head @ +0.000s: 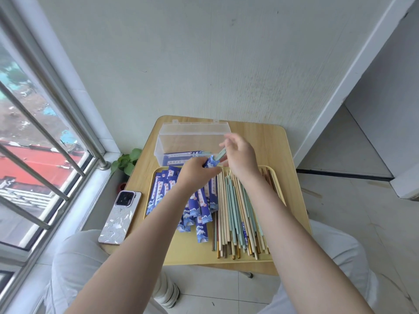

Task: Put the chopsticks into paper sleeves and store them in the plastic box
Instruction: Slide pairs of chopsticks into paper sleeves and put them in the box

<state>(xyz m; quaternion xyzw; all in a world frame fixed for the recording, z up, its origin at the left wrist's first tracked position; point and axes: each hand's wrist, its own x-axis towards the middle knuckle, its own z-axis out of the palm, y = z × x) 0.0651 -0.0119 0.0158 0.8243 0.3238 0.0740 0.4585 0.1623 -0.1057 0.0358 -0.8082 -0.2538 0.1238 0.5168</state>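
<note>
My left hand point(196, 172) grips a blue paper sleeve point(209, 163) at its open end, above the far edge of the yellow tray point(151, 184). My right hand point(240, 155) pinches pale green chopsticks point(221, 153) whose tips sit at the sleeve's mouth. Several blue sleeves point(199, 214) lie in the tray's left half and several loose chopsticks point(235, 214) in its right half. The clear plastic box point(181, 141) stands open behind the tray, with a few filled sleeves point(179, 157) lying inside.
A phone point(120, 217) lies on the wooden table point(269, 143) left of the tray. A small green plant point(127, 162) stands between the table and the barred window point(34, 141). A white wall rises just behind the table.
</note>
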